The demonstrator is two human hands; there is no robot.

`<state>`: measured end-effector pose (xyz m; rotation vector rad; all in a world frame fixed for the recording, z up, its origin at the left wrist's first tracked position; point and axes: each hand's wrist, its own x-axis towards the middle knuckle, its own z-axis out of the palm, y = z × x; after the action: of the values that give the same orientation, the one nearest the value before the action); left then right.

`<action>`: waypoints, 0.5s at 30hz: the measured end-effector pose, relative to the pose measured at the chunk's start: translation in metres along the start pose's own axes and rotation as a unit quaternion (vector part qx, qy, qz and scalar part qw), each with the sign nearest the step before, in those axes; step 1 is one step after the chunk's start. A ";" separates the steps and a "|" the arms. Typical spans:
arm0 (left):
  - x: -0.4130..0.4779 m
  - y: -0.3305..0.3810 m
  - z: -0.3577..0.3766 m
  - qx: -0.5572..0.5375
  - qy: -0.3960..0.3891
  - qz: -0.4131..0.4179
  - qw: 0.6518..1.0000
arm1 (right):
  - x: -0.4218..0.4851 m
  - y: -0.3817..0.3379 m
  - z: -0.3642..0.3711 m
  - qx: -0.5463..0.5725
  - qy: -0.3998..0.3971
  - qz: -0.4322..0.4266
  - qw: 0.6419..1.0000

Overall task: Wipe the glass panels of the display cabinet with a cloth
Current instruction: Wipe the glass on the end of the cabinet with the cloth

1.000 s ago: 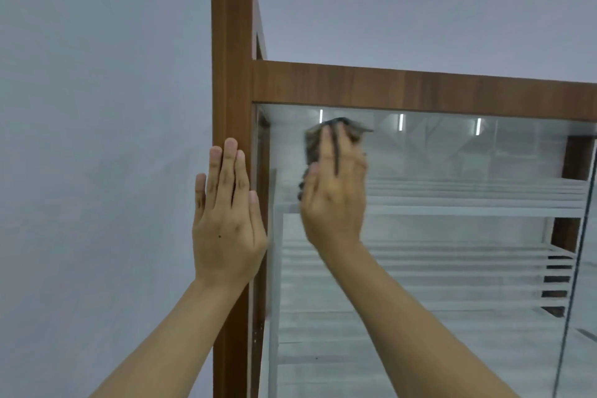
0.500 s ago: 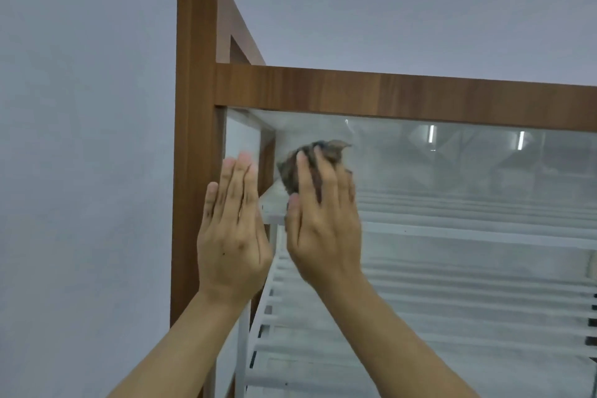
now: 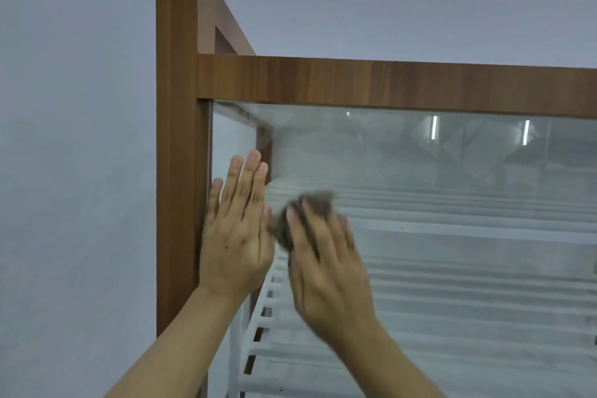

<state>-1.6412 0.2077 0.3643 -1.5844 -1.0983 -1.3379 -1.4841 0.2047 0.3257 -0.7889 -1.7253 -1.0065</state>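
In the ten o'clock corner of the glass panel (image 3: 452,171), my right hand (image 3: 326,271), straight fingers (image 3: 298,236) pressing the bunched cloth (image 3: 319,202), has slid toward six o'clock from the top rail (image 3: 387,84), my left hand (image 3: 234,242) lying flat and open-fingered alongside, so that strip looks wiped.

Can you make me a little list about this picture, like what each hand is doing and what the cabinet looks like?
cabinet frame: brown wood, with an upright post on the left
glass panel: hazy, with strip-light reflections
left hand: flat on the glass panel beside the post, fingers straight
right hand: presses the cloth onto the glass panel; blurred
cloth look: grey-brown, bunched under the fingers
inside: white slatted shelves
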 end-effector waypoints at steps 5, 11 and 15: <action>-0.001 0.002 0.002 0.000 0.005 -0.007 1.000 | -0.023 0.049 -0.024 -0.011 0.075 0.119 0.990; 0.000 0.002 0.002 0.002 0.008 -0.003 1.000 | 0.078 0.027 -0.012 0.013 0.109 0.166 0.980; 0.000 0.001 0.002 0.001 0.010 0.002 1.000 | -0.028 0.024 -0.016 -0.012 0.007 0.033 0.999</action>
<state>-1.6393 0.2089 0.3642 -1.5677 -1.0839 -1.3465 -1.4480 0.1996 0.3092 -0.8471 -1.6675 -0.9884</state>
